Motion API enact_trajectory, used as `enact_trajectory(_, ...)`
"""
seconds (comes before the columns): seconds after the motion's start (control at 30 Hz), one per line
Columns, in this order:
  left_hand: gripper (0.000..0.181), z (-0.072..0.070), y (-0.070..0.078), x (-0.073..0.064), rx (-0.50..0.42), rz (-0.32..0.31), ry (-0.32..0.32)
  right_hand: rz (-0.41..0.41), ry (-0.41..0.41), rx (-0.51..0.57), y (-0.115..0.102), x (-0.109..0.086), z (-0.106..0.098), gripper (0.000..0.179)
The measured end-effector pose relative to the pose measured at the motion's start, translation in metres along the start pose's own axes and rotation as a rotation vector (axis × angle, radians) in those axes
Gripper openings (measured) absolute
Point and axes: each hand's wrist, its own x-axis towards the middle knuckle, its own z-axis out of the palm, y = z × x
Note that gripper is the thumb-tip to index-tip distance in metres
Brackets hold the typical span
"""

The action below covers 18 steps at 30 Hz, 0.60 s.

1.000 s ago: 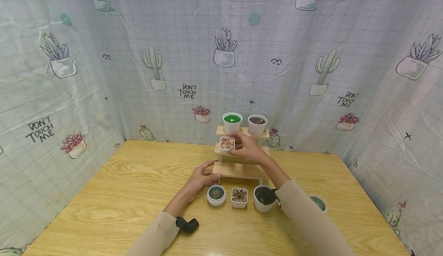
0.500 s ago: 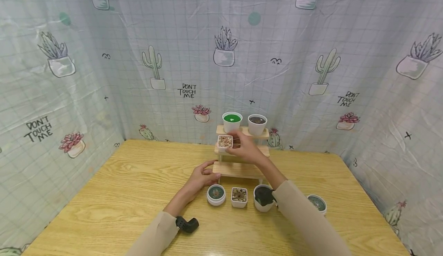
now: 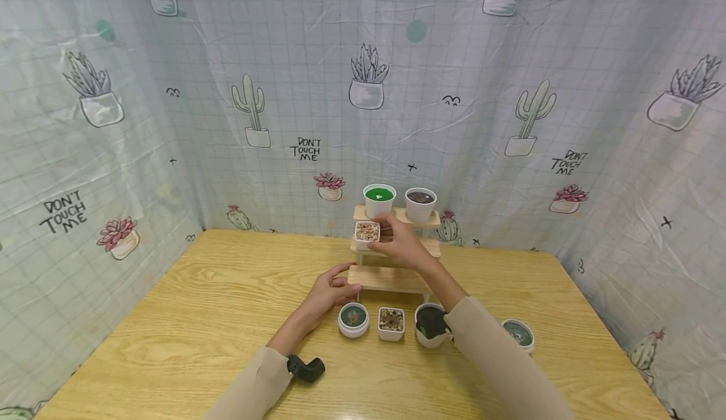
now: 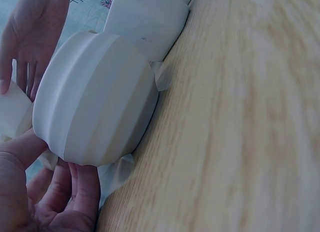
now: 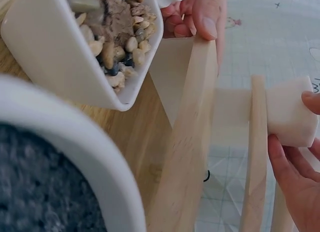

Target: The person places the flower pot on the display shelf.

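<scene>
A three-tier wooden plant stand (image 3: 391, 277) stands at the back of the table. My right hand (image 3: 401, 245) pinches a small square white pot (image 3: 367, 234) topped with pale pebbles, at the left end of the middle tier. In the right wrist view the pot's base meets that shelf's edge, with fingers on either side of the pot. My left hand (image 3: 327, 292) grips the left end of the lowest tier, its thumb (image 5: 206, 20) over the board in the right wrist view. Two round white pots, one with a green top (image 3: 379, 195) and one with a dark top (image 3: 420, 198), occupy the top tier.
In front of the stand are a low round pot (image 3: 353, 320), a square pebble pot (image 3: 391, 324) and a taller dark-filled pot (image 3: 429, 328), close below the right forearm. Another round pot (image 3: 518, 335) sits farther right. A cactus-print curtain (image 3: 317, 92) surrounds the table.
The right hand has shifted the square pebble pot slightly left along the middle tier, toward its end. The left hand has stayed on the lowest tier.
</scene>
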Motion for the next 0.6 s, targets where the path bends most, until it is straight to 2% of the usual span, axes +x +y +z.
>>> enact_trajectory(0.6, 0.077, -0.001, -0.0017, 0.0012, 0.001, 0.011, -0.011, 0.12, 0.041, 0.016, -0.0069, 0.0011, 0.0004, 0.055)
